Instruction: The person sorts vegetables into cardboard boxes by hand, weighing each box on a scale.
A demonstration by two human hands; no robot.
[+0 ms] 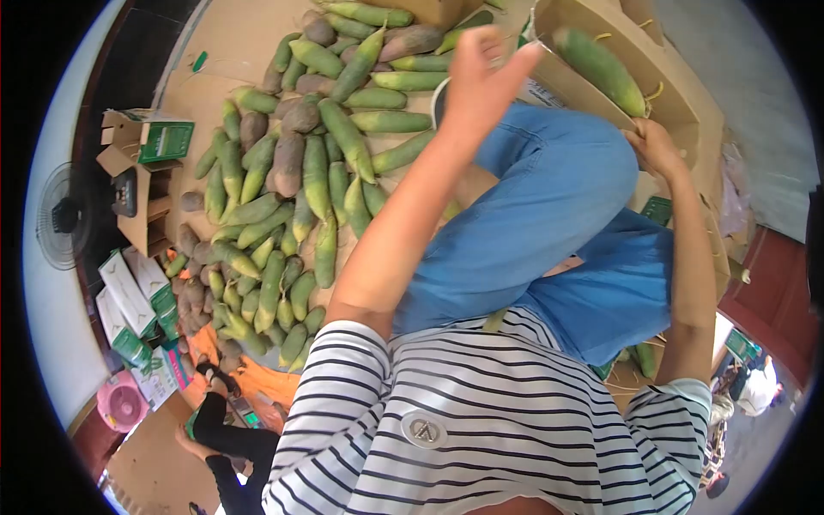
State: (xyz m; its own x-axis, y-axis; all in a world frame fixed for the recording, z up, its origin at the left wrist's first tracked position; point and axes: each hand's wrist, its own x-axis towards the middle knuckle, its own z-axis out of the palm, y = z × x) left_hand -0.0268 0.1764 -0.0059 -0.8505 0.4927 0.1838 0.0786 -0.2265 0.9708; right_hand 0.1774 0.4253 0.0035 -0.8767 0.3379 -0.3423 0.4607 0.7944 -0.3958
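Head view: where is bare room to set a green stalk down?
Bare brown cardboard floor lies free left of the pile of green and brown stalks, toward the small open boxes. The large cardboard box at the right hand holds one green stalk, with room beside it. The pile beside the left hand is crowded.

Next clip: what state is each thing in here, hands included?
left hand: raised, fingers open, holding nothing.
right hand: on the cardboard box's edge; grip unclear.
cardboard box: open, one green vegetable lying inside.
vegetable pile: loose, spread on the ground.
small carton: flaps open.
fan: upright; running or not, cannot tell.
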